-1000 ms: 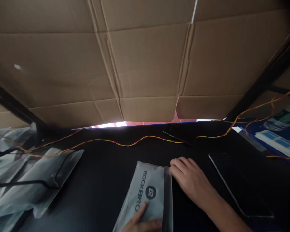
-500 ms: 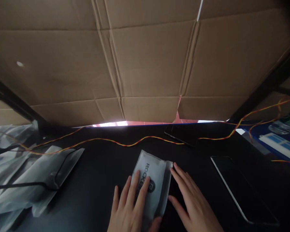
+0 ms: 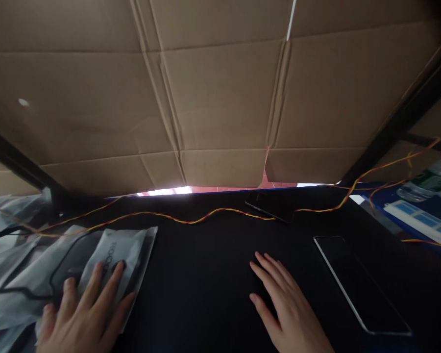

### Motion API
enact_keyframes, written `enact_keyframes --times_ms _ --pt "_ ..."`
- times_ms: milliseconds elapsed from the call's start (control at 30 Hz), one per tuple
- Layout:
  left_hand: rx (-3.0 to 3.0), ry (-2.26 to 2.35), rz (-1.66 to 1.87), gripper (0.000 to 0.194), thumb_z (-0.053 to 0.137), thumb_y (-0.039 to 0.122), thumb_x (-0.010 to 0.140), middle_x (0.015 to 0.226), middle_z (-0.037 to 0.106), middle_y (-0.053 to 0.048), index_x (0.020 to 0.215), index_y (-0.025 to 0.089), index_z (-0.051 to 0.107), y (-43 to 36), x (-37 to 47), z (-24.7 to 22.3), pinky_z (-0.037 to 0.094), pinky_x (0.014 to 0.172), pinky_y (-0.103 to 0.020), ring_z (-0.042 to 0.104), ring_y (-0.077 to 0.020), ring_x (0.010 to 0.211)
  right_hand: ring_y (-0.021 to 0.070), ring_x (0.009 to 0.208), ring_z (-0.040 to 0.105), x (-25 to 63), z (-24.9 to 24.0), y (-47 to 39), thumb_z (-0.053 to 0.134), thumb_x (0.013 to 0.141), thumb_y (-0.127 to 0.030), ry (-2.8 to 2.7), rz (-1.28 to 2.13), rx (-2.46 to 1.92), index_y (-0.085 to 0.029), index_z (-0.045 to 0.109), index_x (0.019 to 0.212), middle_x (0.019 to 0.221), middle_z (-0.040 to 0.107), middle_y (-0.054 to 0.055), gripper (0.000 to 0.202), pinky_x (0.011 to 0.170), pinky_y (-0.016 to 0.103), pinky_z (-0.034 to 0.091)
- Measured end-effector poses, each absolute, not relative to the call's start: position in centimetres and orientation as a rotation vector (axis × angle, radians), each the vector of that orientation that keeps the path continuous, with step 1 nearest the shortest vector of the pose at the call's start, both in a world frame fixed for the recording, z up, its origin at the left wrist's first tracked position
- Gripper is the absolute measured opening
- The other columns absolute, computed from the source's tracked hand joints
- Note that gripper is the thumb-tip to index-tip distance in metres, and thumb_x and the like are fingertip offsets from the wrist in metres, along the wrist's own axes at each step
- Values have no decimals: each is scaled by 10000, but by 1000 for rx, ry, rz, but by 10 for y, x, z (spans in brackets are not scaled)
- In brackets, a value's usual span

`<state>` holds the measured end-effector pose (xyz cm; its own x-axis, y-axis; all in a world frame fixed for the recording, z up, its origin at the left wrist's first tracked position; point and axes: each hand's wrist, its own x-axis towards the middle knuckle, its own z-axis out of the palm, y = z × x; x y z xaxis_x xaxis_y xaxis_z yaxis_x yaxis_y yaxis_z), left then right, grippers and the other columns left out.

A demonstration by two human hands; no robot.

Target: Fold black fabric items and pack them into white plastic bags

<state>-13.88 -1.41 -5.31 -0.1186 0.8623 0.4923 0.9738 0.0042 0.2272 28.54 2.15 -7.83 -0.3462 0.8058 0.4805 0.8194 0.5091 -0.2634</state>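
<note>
A frosted plastic pouch [image 3: 132,257] with dark lettering lies at the left of the black table, partly over other frosted bags [image 3: 16,299]. My left hand [image 3: 84,309] rests on it with fingers spread, hiding its lower part and some of the print. To the right, my right hand [image 3: 284,304] is over the bare tabletop with its fingers stretched and holds nothing. A phone-like slab with a dark face and pale edge [image 3: 362,284] lies just right of that hand.
Behind, a dark phone [image 3: 270,205] lies under a twisted red-yellow wire [image 3: 206,215]. A black cable [image 3: 25,293] crosses the bags. A cardboard wall [image 3: 220,98] rises at the back between dark frame bars. At right are a plastic bottle [image 3: 426,181] and a white-blue box [image 3: 419,218].
My left hand has carried the frosted pouch from the table's middle leftward onto the other bags. My right hand has come off the pouch's edge and stays near its former place.
</note>
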Motion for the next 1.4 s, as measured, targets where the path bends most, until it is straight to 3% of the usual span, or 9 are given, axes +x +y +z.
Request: enact_keyframes --times_ms 67,233,333,533,767,933,1133,1267,1400 --pt "-1954 -1993 -631 481 539 428 1065 1735 493 -62 1529 321 605 -16 -124 -55 317 1119 -963 287 -636 1583 327 1484 615 287 -78 22 544 1139 -371 -2229 -71 -1312 -229 572 1590 1633 613 81 473 1099 552 653" --pt "-2283 -1600 -698 607 518 263 1091 1733 502 -107 1690 297 425 -2 -21 -45 557 1189 -578 493 -364 1589 341 1492 604 280 -75 22 494 1148 -311 -2271 -118 -1285 -191 599 1557 1653 586 95 439 1088 567 655" --pt "-2316 -1626 -564 670 504 274 1103 1772 425 -149 1749 248 328 10 32 -52 563 1149 -663 359 -427 1649 385 1558 513 266 -75 22 498 1148 -369 -2286 -153 -1280 -184 451 1685 1718 489 124 569 1115 616 621" --pt "-2342 -1548 -411 683 530 338 1098 1766 424 -147 1750 284 335 16 43 -74 535 1135 -731 467 -452 1588 414 1568 490 254 -79 24 515 1120 -355 -2361 -215 -1267 -168 264 1770 1730 445 151 721 1094 652 612" --pt "-2496 -1621 -496 664 569 312 1083 1746 464 -127 1723 310 391 20 33 -65 539 1134 -734 435 -436 1607 389 1602 447 256 -78 22 545 1117 -365 -2330 -114 -1310 -221 292 1767 1754 422 104 712 1156 633 574" --pt "-2501 -1681 -660 441 573 309 1091 1642 618 -70 1526 346 642 19 -26 -42 520 1200 -643 564 -359 1532 384 1617 418 254 -73 20 549 1129 -381 -2326 -60 -1344 -208 367 1734 1767 399 87 655 1179 644 564" --pt "-2061 -1924 -607 454 468 586 1059 1476 739 -58 1226 329 804 10 -122 -28 500 1167 -760 566 -509 1494 377 1623 403 253 -72 19 559 1131 -408 -2281 3 -1353 -227 399 1720 1758 420 71 636 1200 651 551" --pt "-1936 -2045 -531 549 485 622 1047 1462 737 -105 1441 309 704 8 -126 -30 643 943 -723 731 -534 1261 378 1619 411 253 -73 19 561 1131 -413 -2286 6 -1345 -232 397 1722 1759 419 64 639 1197 650 555" --pt "-1994 -1993 -611 490 462 495 1109 1519 694 -81 1553 323 578 2 -90 -16 606 1052 -688 737 -454 1268 368 1618 418 253 -71 20 544 1139 -412 -2294 1 -1360 -234 402 1718 1759 420 55 621 1201 642 553"
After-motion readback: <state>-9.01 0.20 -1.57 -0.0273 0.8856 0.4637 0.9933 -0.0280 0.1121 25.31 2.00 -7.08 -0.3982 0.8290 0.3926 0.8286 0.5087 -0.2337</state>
